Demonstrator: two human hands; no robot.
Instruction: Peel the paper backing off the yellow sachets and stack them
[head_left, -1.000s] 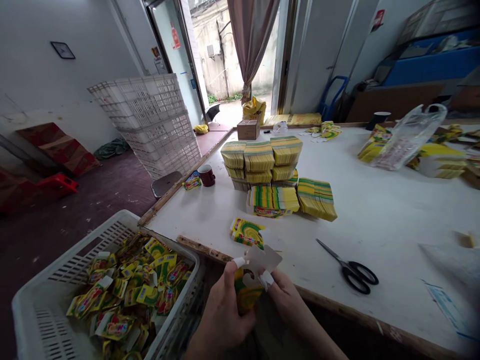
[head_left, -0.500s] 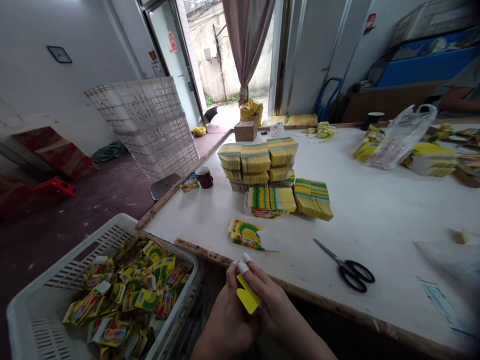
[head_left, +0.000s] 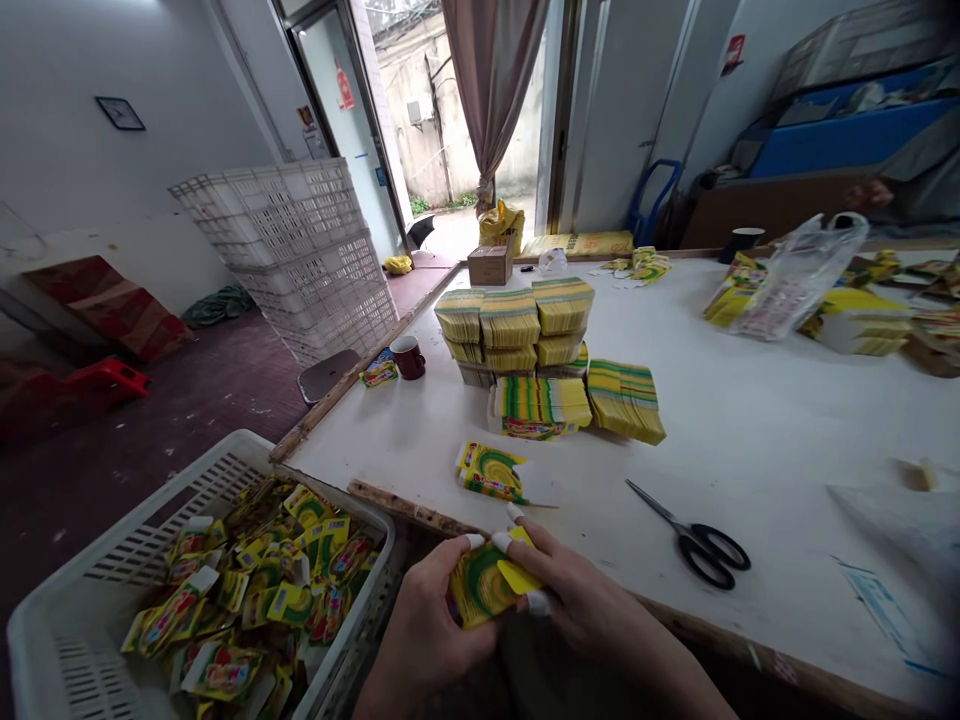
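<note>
Hands (head_left: 431, 610) (head_left: 577, 585) have parted along the carton (head_left: 478, 585) — table edge (head_left: 409, 511) near, scissors (head_left: 682, 527) well apart.

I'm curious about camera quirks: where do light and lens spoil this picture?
Head view: daylight glares through the doorway; the crates lean, probably lens distortion; the plastic at far right looks blurred; the scissors and held carton look fairly clear.

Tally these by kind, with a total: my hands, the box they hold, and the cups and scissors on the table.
Hands: 2 (left hand, right hand)
Box: 1
Cups: 2 (maroon cup, dark cup)
Scissors: 1
Total: 6
</note>
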